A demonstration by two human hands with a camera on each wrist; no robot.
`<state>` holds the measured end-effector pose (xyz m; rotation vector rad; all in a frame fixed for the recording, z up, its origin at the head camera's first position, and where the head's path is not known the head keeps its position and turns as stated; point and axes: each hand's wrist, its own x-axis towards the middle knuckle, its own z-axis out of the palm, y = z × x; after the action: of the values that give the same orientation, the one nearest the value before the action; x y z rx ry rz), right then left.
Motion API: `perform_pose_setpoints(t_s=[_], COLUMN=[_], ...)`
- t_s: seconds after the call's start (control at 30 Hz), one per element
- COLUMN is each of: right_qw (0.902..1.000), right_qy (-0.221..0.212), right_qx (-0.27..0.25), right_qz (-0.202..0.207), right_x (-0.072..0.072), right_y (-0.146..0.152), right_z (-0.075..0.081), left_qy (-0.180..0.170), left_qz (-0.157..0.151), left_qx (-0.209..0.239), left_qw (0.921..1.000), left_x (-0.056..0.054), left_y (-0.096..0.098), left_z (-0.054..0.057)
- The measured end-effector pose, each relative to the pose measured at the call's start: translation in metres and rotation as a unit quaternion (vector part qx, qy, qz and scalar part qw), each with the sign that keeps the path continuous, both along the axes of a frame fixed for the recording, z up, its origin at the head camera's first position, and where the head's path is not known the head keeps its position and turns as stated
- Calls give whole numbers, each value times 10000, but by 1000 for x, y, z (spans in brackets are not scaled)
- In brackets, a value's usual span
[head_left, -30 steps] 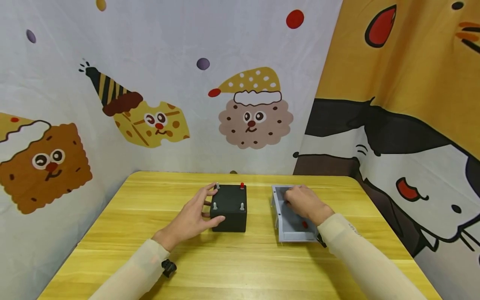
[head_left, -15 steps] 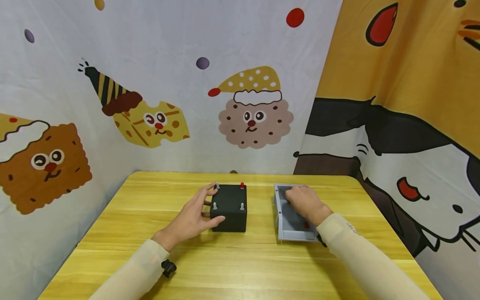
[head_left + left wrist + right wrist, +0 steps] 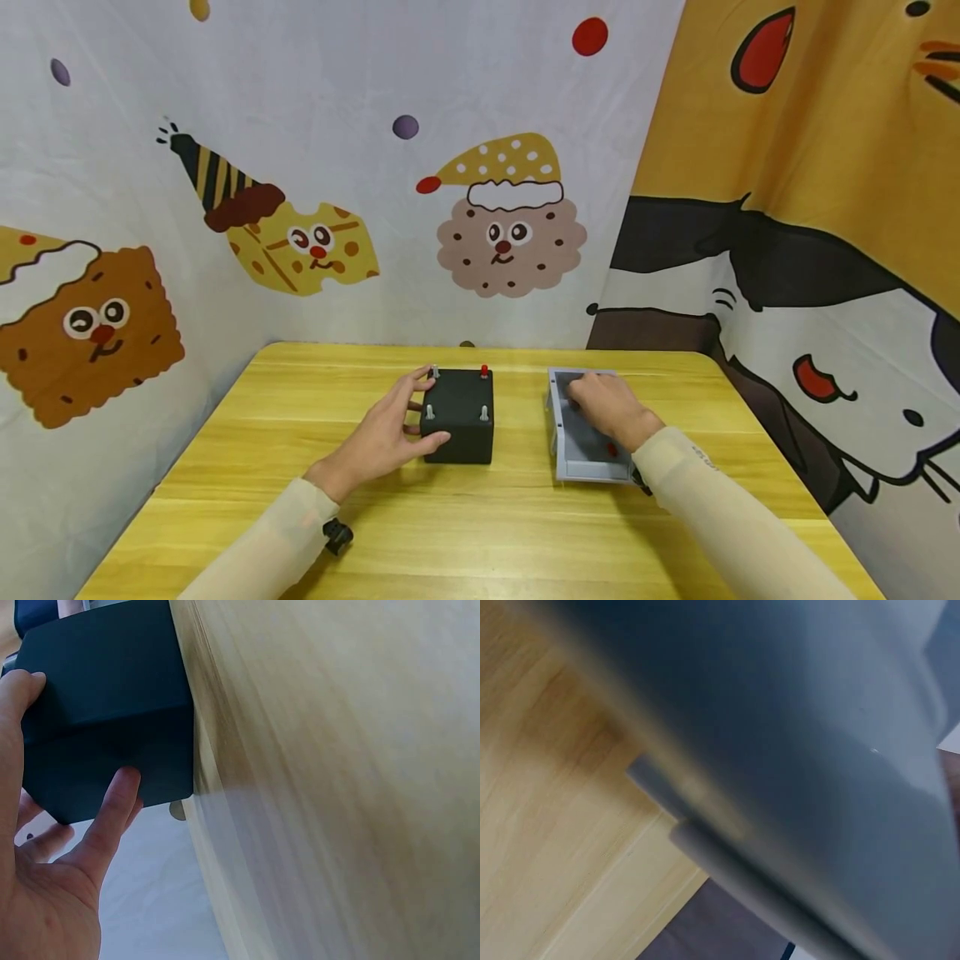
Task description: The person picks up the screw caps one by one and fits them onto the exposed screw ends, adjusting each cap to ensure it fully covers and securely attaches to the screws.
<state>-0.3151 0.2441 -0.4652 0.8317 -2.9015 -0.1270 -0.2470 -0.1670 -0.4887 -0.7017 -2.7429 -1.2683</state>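
Note:
In the head view a black box [image 3: 459, 417] stands on the table, with grey pegs [image 3: 484, 413] upright at three corners of its top and a red peg [image 3: 484, 372] at the far right one. My left hand [image 3: 378, 433] holds the box from its left, thumb on the front and fingers spread along the side; the left wrist view shows fingertips [image 3: 124, 784] against the dark wall. My right hand [image 3: 611, 408] reaches down into a grey tray [image 3: 596, 472], its fingertips hidden behind the knuckles. Near that wrist a small red piece [image 3: 612, 450] lies in the tray.
Both things stand on a yellow wood-grain table [image 3: 480, 533], with a gap between box and tray. A printed curtain [image 3: 337, 100] hangs close behind the table's far edge. The tray's grey wall [image 3: 840, 787] fills much of the right wrist view, blurred.
The tray has shifted slightly right and away, with my right hand still inside it. The left hand and the box have stayed where they were.

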Motion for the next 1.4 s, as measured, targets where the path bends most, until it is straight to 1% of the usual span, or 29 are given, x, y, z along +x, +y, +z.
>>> perform_pose_setpoints(t_s=[0.17, 0.4, 0.57, 0.73, 0.9, 1.17, 1.4], right_qw=[10000, 9999, 9995, 9987, 9979, 9951, 9910], right_qy=[-41, -86, -65, -122, -90, -50, -100], right_qx=[-38, -83, -273, -478, -603, -976, -1335], right_qz=[45, 46, 112, 134, 198, 131, 49], right_x=[1, 1, 1, 1, 3, 7, 14], right_y=[-2, 0, 1, 3, 5, 8, 8], right_z=[2, 0, 1, 4, 7, 9, 14], left_qy=[-20, -32, -35, -8, 3, 14, -22], left_qz=[26, 43, 55, 48, 38, 17, -26], left_qx=[18, 8, -4, -30, -15, -39, -7], left_qw=[10000, 10000, 10000, 10000, 10000, 10000, 10000], left_x=[1, 2, 2, 2, 2, 0, 0], left_y=[-1, -1, -1, -1, -2, -2, -1], left_z=[0, -1, -1, -1, -1, -1, 0])
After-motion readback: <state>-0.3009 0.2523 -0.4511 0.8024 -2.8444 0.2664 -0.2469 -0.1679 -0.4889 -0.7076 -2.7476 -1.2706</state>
